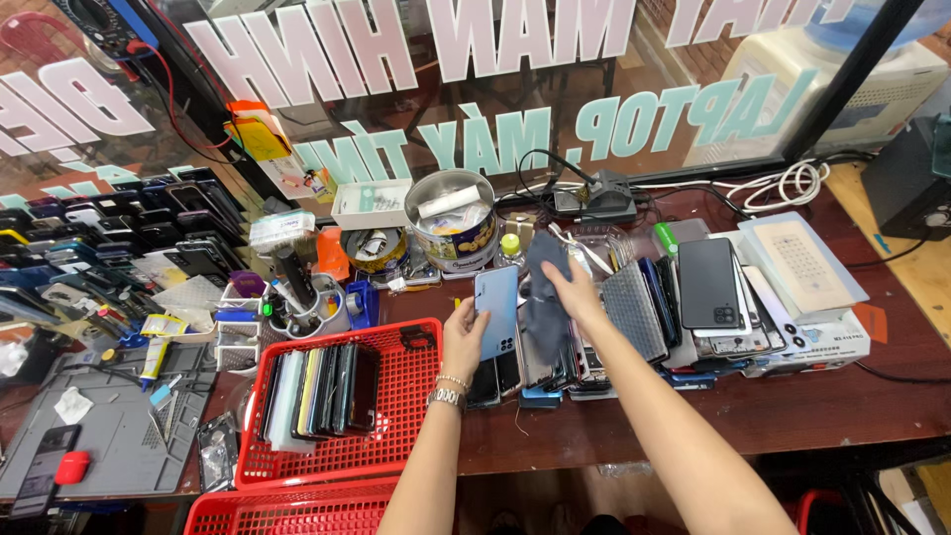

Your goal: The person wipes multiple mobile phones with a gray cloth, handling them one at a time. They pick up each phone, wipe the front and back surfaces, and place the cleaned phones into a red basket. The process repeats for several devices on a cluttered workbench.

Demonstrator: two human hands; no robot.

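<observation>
A dark red-brown wooden bench crowded with phones and tools stands against a lettered shop window, where the left hand has its fingers clamped on a pale blue phone held upright above the row of stacked phones, beside the right hand, fingers closed on a dark phone.

My right hand hides part of the dark phone. Behind it, stacked phones overlap. I can't count them.

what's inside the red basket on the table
A row of phones stands on edge inside the red basket, filling its left part. Whatever lies beneath them is hidden; the right part shows bare mesh.
</observation>
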